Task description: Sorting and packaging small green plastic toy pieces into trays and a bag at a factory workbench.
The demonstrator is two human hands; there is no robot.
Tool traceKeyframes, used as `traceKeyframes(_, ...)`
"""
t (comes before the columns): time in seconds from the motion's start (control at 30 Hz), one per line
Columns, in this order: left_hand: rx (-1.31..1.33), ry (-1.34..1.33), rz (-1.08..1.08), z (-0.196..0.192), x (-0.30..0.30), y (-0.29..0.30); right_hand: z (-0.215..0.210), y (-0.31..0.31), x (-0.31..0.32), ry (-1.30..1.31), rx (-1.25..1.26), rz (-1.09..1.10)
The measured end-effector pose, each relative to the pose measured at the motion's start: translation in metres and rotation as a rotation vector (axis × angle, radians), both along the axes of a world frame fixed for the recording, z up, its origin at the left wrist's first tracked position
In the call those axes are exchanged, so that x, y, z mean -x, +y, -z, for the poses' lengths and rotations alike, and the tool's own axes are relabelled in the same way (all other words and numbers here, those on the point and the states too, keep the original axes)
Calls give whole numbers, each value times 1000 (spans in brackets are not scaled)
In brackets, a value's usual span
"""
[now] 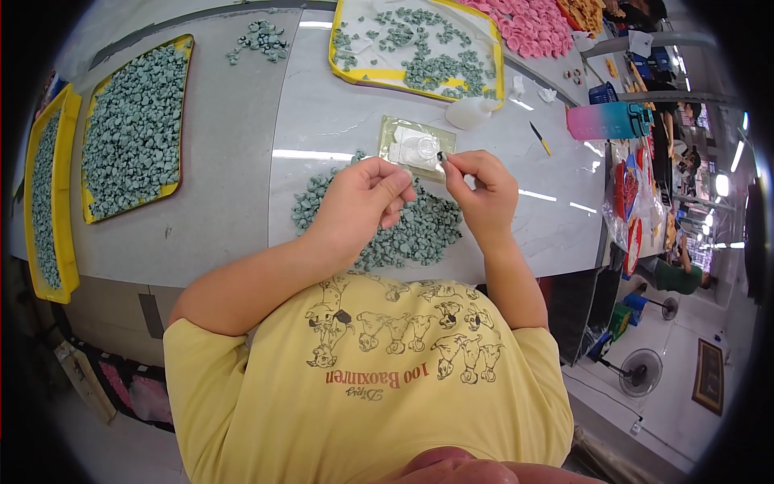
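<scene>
My right hand pinches a small dark piece between thumb and fingertips, over the edge of a shallow olive-green tray. White patches and a clear round shape lie in that tray. My left hand is closed, thumb pressed to the curled forefinger; whatever it holds, if anything, is hidden. Under and between my hands spreads a heap of small grey-green pieces with some dark edges. My left hand and forearm cover part of the heap.
Yellow trays of similar pieces stand left, far left and at the back. A white squeeze bottle, a yellow-handled knife and a pink-and-teal bottle are beyond my right hand. Pink pieces lie back right.
</scene>
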State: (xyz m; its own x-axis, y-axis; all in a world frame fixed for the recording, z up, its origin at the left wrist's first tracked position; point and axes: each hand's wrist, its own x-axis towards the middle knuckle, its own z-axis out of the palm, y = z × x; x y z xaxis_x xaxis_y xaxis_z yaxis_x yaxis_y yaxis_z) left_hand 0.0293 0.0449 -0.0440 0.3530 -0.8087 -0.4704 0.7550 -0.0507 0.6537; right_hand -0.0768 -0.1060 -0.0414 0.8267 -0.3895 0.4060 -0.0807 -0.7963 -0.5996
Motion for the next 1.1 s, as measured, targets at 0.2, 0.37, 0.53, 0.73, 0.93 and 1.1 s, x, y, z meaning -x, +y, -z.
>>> traceKeyframes(0.2,52,107,37,-1,0,1,-8,12,5,92,-976,103)
traceKeyframes(0.37,87,169,46,2,0,1,-6,22,4,-64,-744,-4)
traceKeyframes(0.53,93,188,43,1,0,2,-7,23,1,-125,-94,-106)
traceKeyframes(0.73,113,188,51,2,0,3,-6,23,0,-161,112,-200)
traceKeyframes(0.93,103,106,59,1,0,5,-4,23,-2,-206,225,-259)
traceKeyframes(1.1,63,-97,36,1,3,7,2,22,-3,-274,208,-301)
